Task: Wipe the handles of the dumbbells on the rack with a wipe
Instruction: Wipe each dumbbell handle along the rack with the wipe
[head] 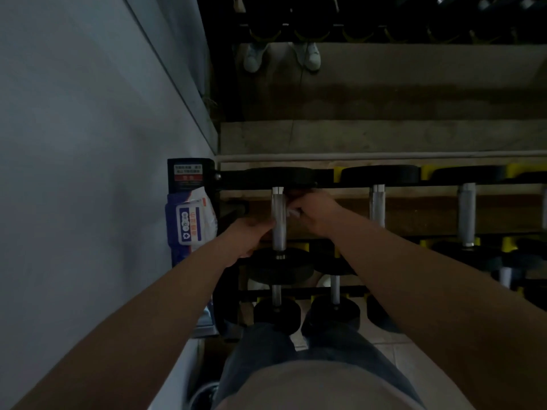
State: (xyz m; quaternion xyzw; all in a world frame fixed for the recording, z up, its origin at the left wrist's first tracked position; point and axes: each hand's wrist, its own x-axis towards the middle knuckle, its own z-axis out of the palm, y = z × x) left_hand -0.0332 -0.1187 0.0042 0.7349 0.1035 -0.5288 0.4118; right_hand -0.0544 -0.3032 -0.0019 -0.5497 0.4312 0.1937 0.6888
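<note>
The room is dim. A black rack (325, 184) with yellow cradles stands against a mirror (384, 84) that reflects the concrete-coloured floor and a pair of pale shoes, and a grey wall (74, 113) closes off the left side. Pale floor tiles (393, 341) show below the rack.

On the top tier, the leftmost dumbbell (281, 266) lies with its silver handle (278, 208) pointing away from the person. The left hand (251, 235) curls around the lower part of that handle. The right hand (316, 214) pinches a small white wipe (293, 212) just beside the handle's upper part; whether the wipe touches the metal cannot be told.

2 more silver handles (379, 205) sit further right on the same tier. A blue-and-white wipes pack (192, 220) rests at the rack's left end, beside the wall.
</note>
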